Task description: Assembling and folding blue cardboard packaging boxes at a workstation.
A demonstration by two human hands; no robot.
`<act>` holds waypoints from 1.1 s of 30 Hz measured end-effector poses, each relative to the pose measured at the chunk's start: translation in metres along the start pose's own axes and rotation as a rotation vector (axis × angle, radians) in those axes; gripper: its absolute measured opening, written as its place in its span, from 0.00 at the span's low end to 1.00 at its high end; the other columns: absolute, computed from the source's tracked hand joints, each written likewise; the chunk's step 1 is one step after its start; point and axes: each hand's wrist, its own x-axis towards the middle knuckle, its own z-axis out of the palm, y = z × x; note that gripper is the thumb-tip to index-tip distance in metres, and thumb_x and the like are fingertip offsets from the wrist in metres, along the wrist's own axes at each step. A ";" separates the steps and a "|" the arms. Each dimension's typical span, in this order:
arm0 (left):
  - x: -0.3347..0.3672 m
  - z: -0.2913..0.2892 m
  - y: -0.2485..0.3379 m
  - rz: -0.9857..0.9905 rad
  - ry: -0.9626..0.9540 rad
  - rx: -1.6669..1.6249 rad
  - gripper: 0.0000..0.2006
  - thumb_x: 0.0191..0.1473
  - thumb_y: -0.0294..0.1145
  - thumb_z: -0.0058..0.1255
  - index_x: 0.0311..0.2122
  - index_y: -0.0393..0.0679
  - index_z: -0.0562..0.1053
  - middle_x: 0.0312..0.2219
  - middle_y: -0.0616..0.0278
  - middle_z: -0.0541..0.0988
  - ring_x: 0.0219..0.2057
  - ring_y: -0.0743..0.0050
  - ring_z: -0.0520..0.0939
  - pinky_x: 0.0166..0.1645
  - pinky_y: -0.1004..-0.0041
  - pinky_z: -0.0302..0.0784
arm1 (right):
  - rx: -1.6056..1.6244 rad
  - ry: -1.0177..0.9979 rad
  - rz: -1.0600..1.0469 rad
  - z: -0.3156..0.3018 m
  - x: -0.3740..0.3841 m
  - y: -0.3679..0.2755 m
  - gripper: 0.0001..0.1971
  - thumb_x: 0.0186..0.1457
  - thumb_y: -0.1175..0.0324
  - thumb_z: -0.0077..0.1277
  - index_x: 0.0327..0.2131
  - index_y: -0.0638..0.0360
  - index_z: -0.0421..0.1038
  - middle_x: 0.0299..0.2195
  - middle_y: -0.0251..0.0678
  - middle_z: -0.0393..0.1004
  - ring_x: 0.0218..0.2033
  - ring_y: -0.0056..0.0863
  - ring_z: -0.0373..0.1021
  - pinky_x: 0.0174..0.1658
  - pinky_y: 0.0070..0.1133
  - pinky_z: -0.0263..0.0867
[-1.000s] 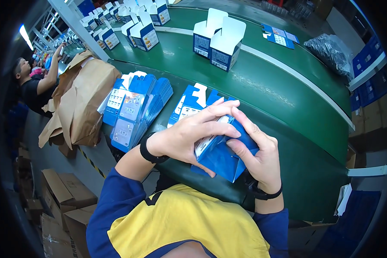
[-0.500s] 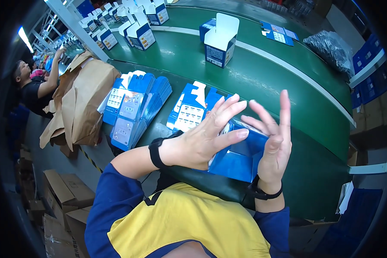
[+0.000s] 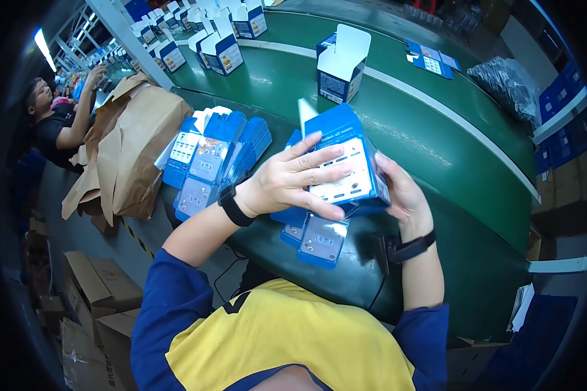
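A blue carton [image 3: 347, 171], folded into a box shape with a white printed panel, is held between my two hands above the bench. My left hand [image 3: 295, 177] lies across the printed panel, its fingers spread over it and its thumb along the lower edge. The carton's right side is gripped by my right hand [image 3: 404, 194], thumb at the upper edge and the other fingers mostly hidden behind. A white flap [image 3: 306, 112] sticks up at the carton's far left. Underneath, flat blue cartons [image 3: 323, 240] lie on the bench, partly covered by the box and my left hand.
A fanned stack of flat cartons [image 3: 205, 159] lies at left beside a brown paper wrapping [image 3: 134, 146]. Beyond, a green conveyor [image 3: 424, 153] carries open-topped boxes [image 3: 340, 68], flat cartons [image 3: 432, 60] and a clear plastic bag [image 3: 502, 85]. Another person [image 3: 62, 120] works at far left.
The carton has been lifted and turned, so its printed panel now faces up. My hands, spread around it before, have closed in on it. Flat cartons beneath have come into sight.
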 end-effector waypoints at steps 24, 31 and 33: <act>-0.051 0.025 0.029 -1.155 -0.459 0.088 0.50 0.34 0.39 0.67 0.63 0.52 0.49 0.37 0.49 0.68 0.41 0.53 0.72 0.44 0.64 0.71 | -1.316 0.629 -0.535 -0.099 0.122 -0.018 0.59 0.38 0.64 0.65 0.63 0.50 0.26 0.58 0.54 0.48 0.62 0.44 0.45 0.60 0.30 0.50; -0.067 0.027 0.027 -1.063 -0.409 0.121 0.49 0.34 0.41 0.67 0.62 0.52 0.51 0.36 0.49 0.67 0.39 0.50 0.72 0.40 0.62 0.72 | -1.897 0.398 -0.625 -0.047 0.095 -0.149 0.40 0.48 0.57 0.57 0.61 0.52 0.46 0.41 0.49 0.72 0.38 0.38 0.72 0.38 0.27 0.69; -0.062 0.034 0.028 -1.048 -0.404 0.104 0.49 0.34 0.41 0.67 0.61 0.52 0.51 0.36 0.49 0.67 0.39 0.50 0.72 0.40 0.62 0.72 | -2.169 0.323 -0.553 -0.029 0.077 -0.240 0.20 0.55 0.59 0.50 0.47 0.62 0.67 0.31 0.42 0.76 0.29 0.30 0.72 0.33 0.24 0.69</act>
